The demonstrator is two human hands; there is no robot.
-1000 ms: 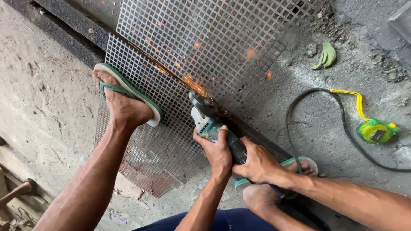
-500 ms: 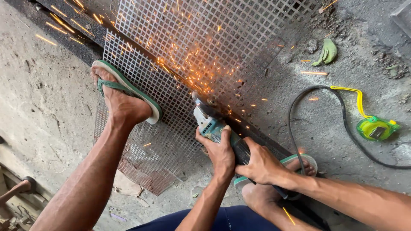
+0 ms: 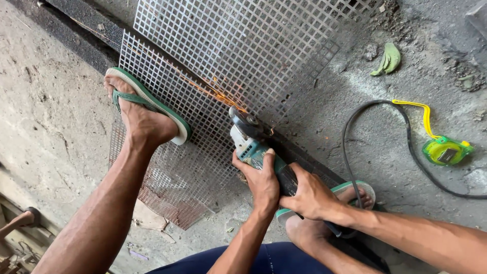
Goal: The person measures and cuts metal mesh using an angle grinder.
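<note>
Both my hands grip a teal and black angle grinder (image 3: pixel 252 143). My left hand (image 3: pixel 261 178) wraps its front body, and my right hand (image 3: pixel 308 195) holds the dark rear handle. Its disc (image 3: pixel 247 122) bites into a grey metal mesh sheet (image 3: pixel 238 45) that lies over a dark steel bar (image 3: pixel 86 33), throwing a line of orange sparks up and to the left. My left foot in a green sandal (image 3: pixel 147 109) presses down on the mesh. My right foot in a matching sandal (image 3: pixel 355 195) stands just behind my right hand.
The grinder's black cable (image 3: pixel 385 137) loops over the concrete floor at the right. A yellow-green tape measure (image 3: pixel 446 149) lies beside it. A green leaf (image 3: pixel 388 58) lies at the upper right. A rusty mesh piece (image 3: pixel 172 200) sticks out under the sheet.
The wide shower of sparks from half a second ago has shrunk to a thin streak. The grinder has crept slightly along the cut; hands and feet keep their places.
</note>
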